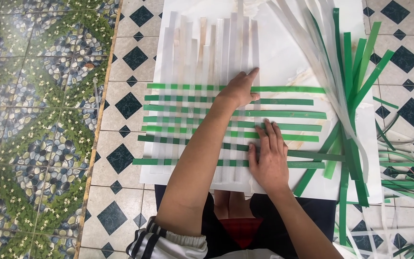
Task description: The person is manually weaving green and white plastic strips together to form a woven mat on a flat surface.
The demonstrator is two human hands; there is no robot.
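The weave (226, 127) of green and translucent strips lies mid-board (283, 52). The left hand (239, 90) presses on its upper rows, fingers together; the right hand (268, 156) lies flat, fingers together, on the lower rows. Easing pressure could probably let strips slide askew. Loose strips (348, 72) pile at the board's right edge. No packages or labels are visible.

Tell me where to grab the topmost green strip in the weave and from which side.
Best bet: take the topmost green strip by its free right end, coming from the right. That end lies flat and bare on the white board, past the translucent strips; the left hand presses its middle.
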